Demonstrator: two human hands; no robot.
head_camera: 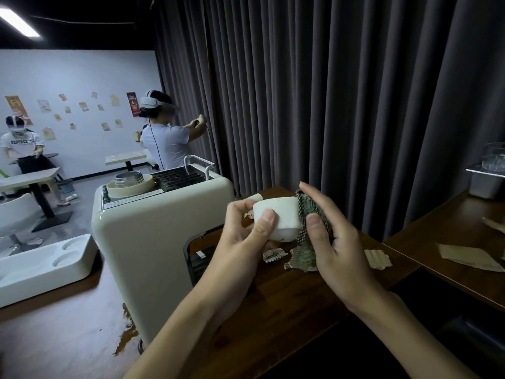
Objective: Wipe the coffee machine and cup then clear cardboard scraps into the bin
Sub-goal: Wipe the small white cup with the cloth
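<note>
White tray: is seen at the far left on a pale surface, near the machine's base.
Coffee machine: a cream body is stood upright left of the hands; a round lid and a dark grille are carried on its top.
Left hand: is curled round the cup, with the thumb laid across its side.
Cup: white, tipped on its side, is held above the wooden counter between both hands, just right of the machine.
Cloth: checked, is pressed against the cup's right end and is left hanging below it.
Right hand: is closed on the cloth, which is pinched between thumb and fingers.
Cardboard scraps: torn pieces are scattered on the counter under the hands; one is seen just right of the right hand, and a larger sheet on the far-right counter.
Metal container: is set at the far right, by the curtain.
</note>
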